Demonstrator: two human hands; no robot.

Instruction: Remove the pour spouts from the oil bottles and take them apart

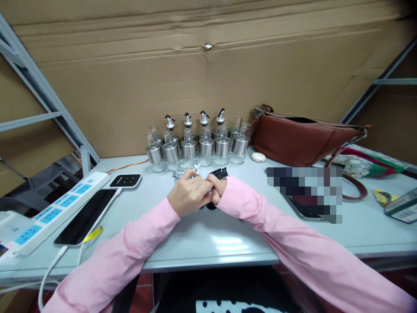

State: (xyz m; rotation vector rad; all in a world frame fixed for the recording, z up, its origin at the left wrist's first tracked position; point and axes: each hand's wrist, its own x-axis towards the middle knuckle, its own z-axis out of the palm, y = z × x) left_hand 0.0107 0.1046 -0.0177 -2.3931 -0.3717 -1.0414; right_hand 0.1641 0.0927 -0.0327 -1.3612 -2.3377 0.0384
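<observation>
counter [208, 243]: pale grey, glossy top, pretty crowded, so the person's best bet is to keep the work low and close to the surface; that way anything that slips lands right there instead of rolling off.
brown leather handbag [299, 139]: sits far right at the back, well apart from the hands, no bother.
white power strip with blue sockets [55, 208]: far left, next to a black phone [86, 215] on a cable; worth keeping elbows off those.
row of small glass bottles with steel sleeves [198, 148]: lined up at the back wall, some already wearing pourer spouts, others bare. Just behind the hands, so a careless push forward could knock them like bowling pins.
left hand [189, 193]: closed, fingers curled over a small silvery pourer part [187, 174]; exactly how it's pinched is hidden.
right hand [216, 187]: grip clenched too, touching the left hand; what's inside can't be made out.
bunch of little black stoppers [220, 173]: lying just beyond the right hand.
tip: looks like a fiddly press-fit, so go straight and steady rather than forcing it at an angle.
</observation>
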